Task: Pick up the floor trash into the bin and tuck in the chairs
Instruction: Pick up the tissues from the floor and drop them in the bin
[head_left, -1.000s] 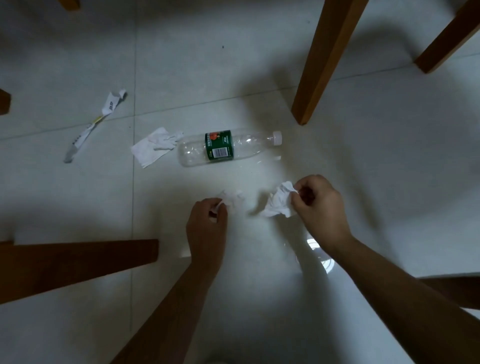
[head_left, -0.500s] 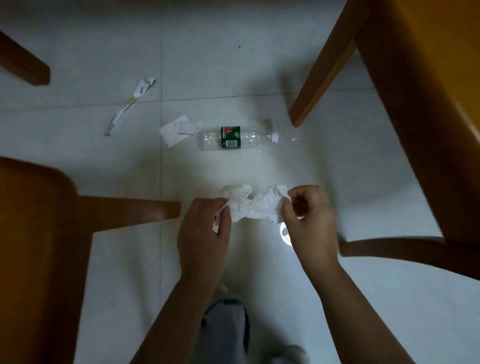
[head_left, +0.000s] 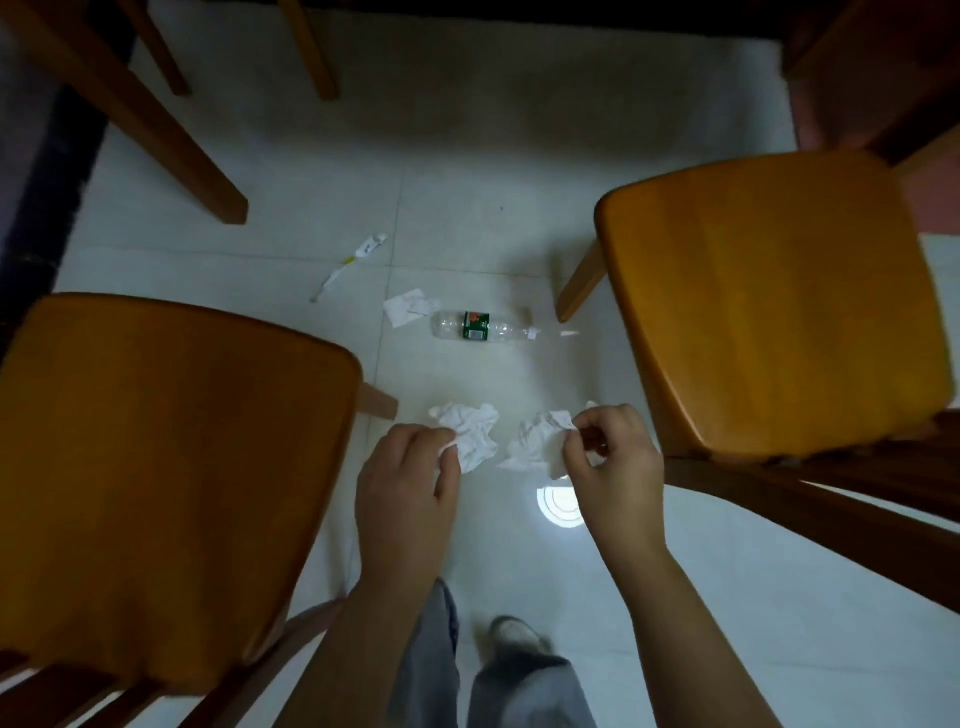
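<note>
My left hand (head_left: 410, 483) pinches a crumpled white tissue (head_left: 472, 431), held above the floor. My right hand (head_left: 613, 462) pinches a second crumpled white tissue (head_left: 535, 439) just to the right of the first; the two wads are apart. Farther ahead on the white tiles lie a clear plastic bottle (head_left: 483, 327) with a green label, a flat white tissue (head_left: 408, 308) touching its base, and a torn paper wrapper (head_left: 348, 265). One wooden chair (head_left: 156, 467) stands at my left and another wooden chair (head_left: 769, 312) at my right. No bin is in view.
Wooden legs (head_left: 171, 140) of more furniture stand at the far left and top. A round light reflection (head_left: 558, 506) shines on the tile below my right hand. My grey trouser legs and a shoe (head_left: 514, 639) show at the bottom between the chairs.
I have risen from near the floor with a tissue in each hand. The view pulled back, so both chair seats came into sight and the bottle looks farther away.
</note>
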